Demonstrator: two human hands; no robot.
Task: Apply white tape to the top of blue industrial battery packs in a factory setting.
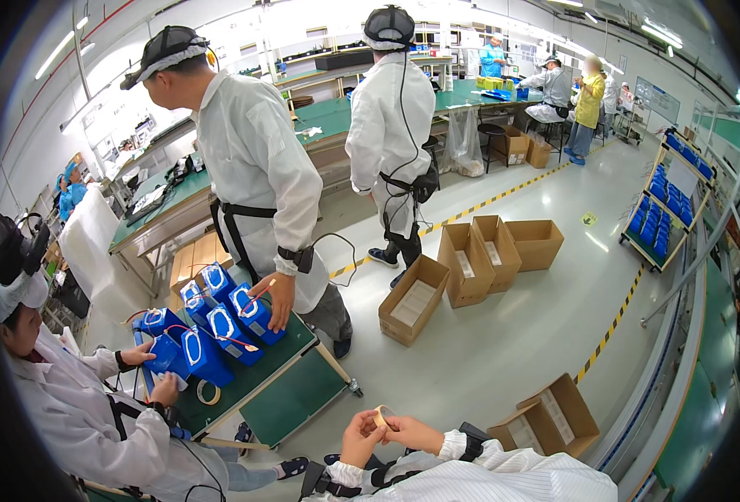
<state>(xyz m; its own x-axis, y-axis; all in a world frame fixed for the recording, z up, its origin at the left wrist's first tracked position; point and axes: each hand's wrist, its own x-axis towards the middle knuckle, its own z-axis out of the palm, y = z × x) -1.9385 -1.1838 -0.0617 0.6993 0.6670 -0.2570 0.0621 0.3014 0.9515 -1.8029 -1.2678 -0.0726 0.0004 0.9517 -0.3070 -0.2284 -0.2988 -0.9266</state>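
Observation:
In front of me, both hands meet around a small roll of pale tan tape (382, 415). My left hand (361, 438) is closed, its fingertips against the roll's near side. From the other side my right hand (417, 434) grips it too, fingers bent inward. The tape's free end is too small to make out. White sleeves with black wrist straps cover my forearms. Left of my hands stands a green-topped cart (286, 366) with several blue wrapped battery packs (228, 334) and another tape roll (208, 393).
Co-workers in white coats stand beside the cart; one's hand (279, 294) touches a pack. Open cardboard boxes stand on the floor ahead (414, 301) and near my right (558, 416). A rack of blue packs (659, 209) is at the far right, a long green workbench (328, 121) behind.

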